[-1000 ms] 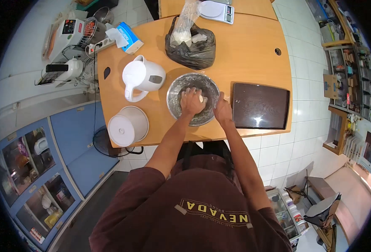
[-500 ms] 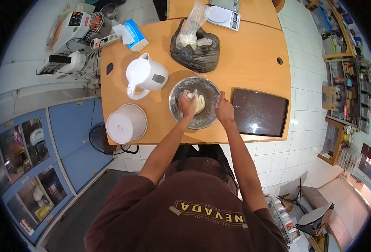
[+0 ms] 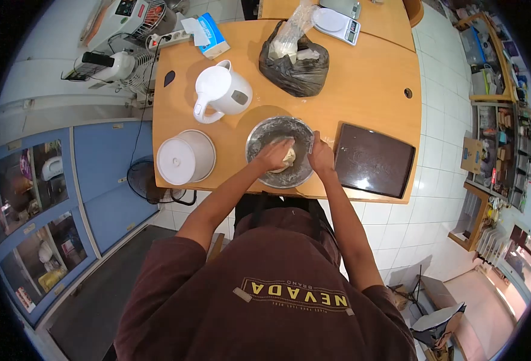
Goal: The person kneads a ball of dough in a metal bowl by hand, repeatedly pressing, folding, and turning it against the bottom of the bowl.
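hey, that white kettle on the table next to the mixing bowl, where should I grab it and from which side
Take the white kettle by its loop handle, probably best with the left hand. The handle sticks out at the lower left of the body, toward the table's near-left edge, away from the metal bowl. Coming from that side, beside the white lidded pot, looks unobstructed, and the kettle stands upright.

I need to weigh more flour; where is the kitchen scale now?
In the head view, the kitchen scale sits at the far edge of the wooden table, just right of the black plastic bag.
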Demonstrator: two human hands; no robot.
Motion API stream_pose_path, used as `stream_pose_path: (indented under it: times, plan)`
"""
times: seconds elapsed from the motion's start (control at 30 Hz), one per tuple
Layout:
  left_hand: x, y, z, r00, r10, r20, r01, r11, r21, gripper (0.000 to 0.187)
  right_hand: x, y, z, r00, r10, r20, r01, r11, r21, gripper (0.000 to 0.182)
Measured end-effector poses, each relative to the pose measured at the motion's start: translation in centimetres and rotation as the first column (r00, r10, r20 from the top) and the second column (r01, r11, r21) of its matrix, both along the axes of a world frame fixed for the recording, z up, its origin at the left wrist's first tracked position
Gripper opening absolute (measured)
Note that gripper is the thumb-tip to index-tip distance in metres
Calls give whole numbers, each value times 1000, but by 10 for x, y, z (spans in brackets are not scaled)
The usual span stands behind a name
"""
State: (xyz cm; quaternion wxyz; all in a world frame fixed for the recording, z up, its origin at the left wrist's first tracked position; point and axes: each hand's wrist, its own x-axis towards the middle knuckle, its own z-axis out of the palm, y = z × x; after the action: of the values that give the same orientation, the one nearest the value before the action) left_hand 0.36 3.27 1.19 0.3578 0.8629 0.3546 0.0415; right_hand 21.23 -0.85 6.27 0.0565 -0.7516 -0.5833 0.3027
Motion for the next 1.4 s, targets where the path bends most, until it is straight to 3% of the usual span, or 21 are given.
stream_pose_path:
  times: [0.1, 0.2, 0.3, 0.4, 0.6, 0.63, 0.73, 0.83, 0.93, 0.97, 1.07, 1.1, 1.2, 1.3, 1.4]
  plan:
    - [-8, -8, -10, 993, -114, 38, 106, 981, 164, 63, -3, 2, 0, 1000, 11, -1, -11, 1000, 24, 47]
    - [-4, -20, -5, 998, -51, 35, 38, 952, 302, 51, -5, 5, -5, 1000, 29, -7, -29, 999, 46, 50]
    - [14, -32, -2, 994, 89, -56, -46, 850, 525, 42, -7, 8, -3, 998, 62, -21, -61, 996, 61, 51]
    - [21, -23, 0, 981, 75, -176, 9, 900, 436, 43, -8, 11, 1, 997, 71, -16, -70, 996, 62, 51]
    - [34, -7, -5, 961, 161, -224, -101, 961, 256, 53, -7, 9, -5, 997, 73, -17, -71, 995, 73, 49]
    - [31, -11, -9, 965, 207, -163, -146, 935, 324, 54, -6, 10, -6, 997, 78, -23, -76, 994, 77, 49]
    - [19, -11, -15, 947, 321, 12, -308, 898, 314, 52, -4, 10, -4, 998, 63, -22, -61, 995, 77, 54]
    - [9, 1, 11, 895, 445, 26, -446, 890, 101, 52, 3, 7, -10, 1000, -2, -9, 2, 999, 47, 54]
    - [-1, -1, 41, 914, 396, 91, -406, 875, 264, 53, 6, 4, -11, 998, -58, -10, 59, 997, 54, 47]
    - [-4, 0, 38, 924, 381, 41, -382, 909, 169, 60, 5, 4, -10, 998, -56, -14, 57, 996, 61, 48]
    - [-10, 0, 52, 957, 263, -123, -208, 917, 341, 68, 1, 5, -6, 999, -40, -30, 42, 995, 86, 50]
    - [-11, 5, 55, 956, 215, -201, -168, 959, 228, 73, 0, 4, -5, 999, -26, -40, 30, 995, 95, 51]
    - [-11, 8, 63, 951, 118, -287, -74, 984, 161, 73, -3, 5, -5, 999, -2, -47, 6, 996, 86, 54]
    - [-13, 6, 65, 955, 74, -286, -55, 996, 76, 74, -6, 4, -6, 999, -6, -37, 9, 997, 72, 54]
    - [-10, -9, 43, 969, 171, -176, -145, 978, 150, 57, -8, 5, -3, 999, -13, -35, 15, 998, 62, 50]
